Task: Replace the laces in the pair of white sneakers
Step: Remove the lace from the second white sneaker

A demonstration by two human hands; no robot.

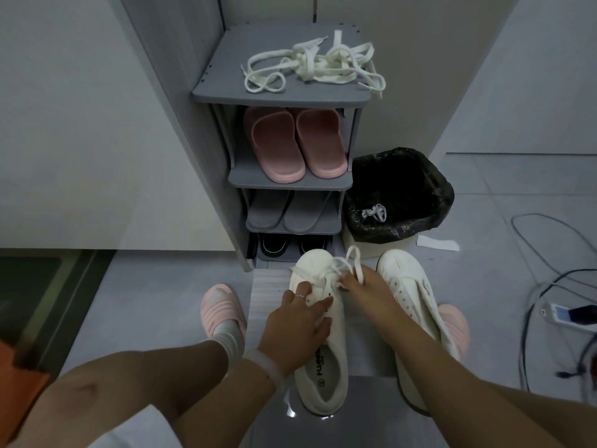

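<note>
Grey floor tiles [484, 195] run up to a narrow grey shoe rack [281, 98] set against a pale wall. On the rack's top shelf lies a tangle of cream replacement laces [310, 64]; below sit pink slippers [295, 145], then grey slippers [287, 211], then dark shoes [290, 245] at the bottom. Just right of the rack stands a bin with a black liner [400, 192], a scrap of white lace [374, 212] inside it.

Two white sneakers rest on the floor in front of the rack. The left sneaker [319, 344] lies under both hands: the left hand [297, 324] presses flat on its upper, fingers spread and relaxed, a ring on one of them. The right hand [365, 286] pinches the white lace [342, 263] at the eyelets, its fingers curled round a loop. The right sneaker [410, 286] stands just beside it, with no lace showing. Cables [542, 279] trail across the floor at the right.
</note>
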